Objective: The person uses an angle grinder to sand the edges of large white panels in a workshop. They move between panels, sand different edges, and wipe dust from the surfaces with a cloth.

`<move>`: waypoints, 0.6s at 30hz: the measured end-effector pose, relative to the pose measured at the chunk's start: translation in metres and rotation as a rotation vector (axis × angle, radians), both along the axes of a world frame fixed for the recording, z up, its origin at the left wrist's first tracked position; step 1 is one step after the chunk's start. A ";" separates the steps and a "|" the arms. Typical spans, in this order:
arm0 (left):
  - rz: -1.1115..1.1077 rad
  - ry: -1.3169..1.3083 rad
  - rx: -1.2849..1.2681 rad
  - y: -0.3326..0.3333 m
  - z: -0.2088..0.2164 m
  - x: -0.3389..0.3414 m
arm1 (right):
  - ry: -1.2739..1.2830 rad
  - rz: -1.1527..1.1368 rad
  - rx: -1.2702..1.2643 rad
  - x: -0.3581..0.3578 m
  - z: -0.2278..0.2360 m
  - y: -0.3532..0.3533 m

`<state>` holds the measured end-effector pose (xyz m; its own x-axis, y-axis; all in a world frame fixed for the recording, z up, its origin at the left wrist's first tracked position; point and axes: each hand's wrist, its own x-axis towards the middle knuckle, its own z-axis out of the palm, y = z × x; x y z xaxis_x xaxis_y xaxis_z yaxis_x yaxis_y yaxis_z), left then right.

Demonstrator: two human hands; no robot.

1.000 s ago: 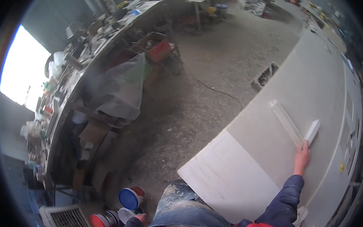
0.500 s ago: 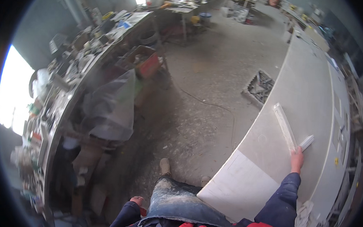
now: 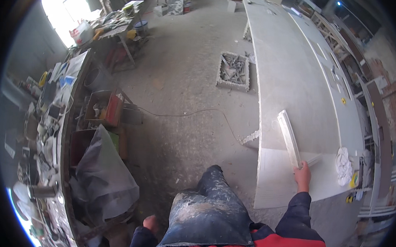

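Note:
My right hand (image 3: 302, 174) is closed around the near end of a pale, dusty moulding strip (image 3: 288, 136). The strip is long and grooved, pointing away over the worktable (image 3: 295, 70). A second, shorter pale piece (image 3: 313, 160) juts out to the right of the same hand, faint against the white sheet (image 3: 273, 183) on the table's near end. My left hand (image 3: 150, 222) hangs low beside my dusty apron (image 3: 209, 209), away from any object. Its fingers are blurred, so how they are held does not show.
At left a cluttered bench (image 3: 67, 130) runs along, with a red-sided box (image 3: 111, 108) and clear plastic sheeting (image 3: 105, 181) below. A tray of scraps (image 3: 233, 71) lies on the floor near a thin cable (image 3: 180, 115). A crumpled white cloth (image 3: 343, 166) rests at the table's right edge.
My view has turned right, so the table now runs straighter ahead. The strips in my right hand have moved over the table's white near end. My left hand still hangs low.

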<state>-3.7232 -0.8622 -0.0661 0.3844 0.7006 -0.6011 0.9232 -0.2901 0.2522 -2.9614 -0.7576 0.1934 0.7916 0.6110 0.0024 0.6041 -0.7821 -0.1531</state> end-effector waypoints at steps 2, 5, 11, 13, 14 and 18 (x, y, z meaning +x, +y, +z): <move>-0.072 0.014 0.132 0.025 -0.017 -0.053 | 0.057 -0.033 -0.005 -0.025 -0.023 0.016; 0.753 -0.448 -0.325 0.114 -0.003 -0.035 | 0.080 -0.159 -0.001 -0.055 -0.011 0.037; 0.871 -0.634 -0.387 0.238 0.017 -0.023 | -0.048 -0.117 0.167 -0.026 -0.055 0.050; 0.357 -0.411 -0.109 0.261 -0.004 -0.065 | 0.069 -0.199 0.161 -0.031 -0.053 0.093; -0.019 -0.212 0.108 0.277 -0.006 -0.073 | 0.121 -0.243 0.145 -0.032 -0.050 0.110; 0.086 -0.049 -0.114 0.341 -0.003 -0.033 | 0.072 -0.216 0.125 0.016 -0.040 0.186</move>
<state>-3.7564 -0.5214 -0.0693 0.3563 0.6605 -0.6609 0.9293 -0.1771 0.3240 -2.9455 -0.5719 0.1531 0.9044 0.4266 0.0062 0.4095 -0.8640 -0.2928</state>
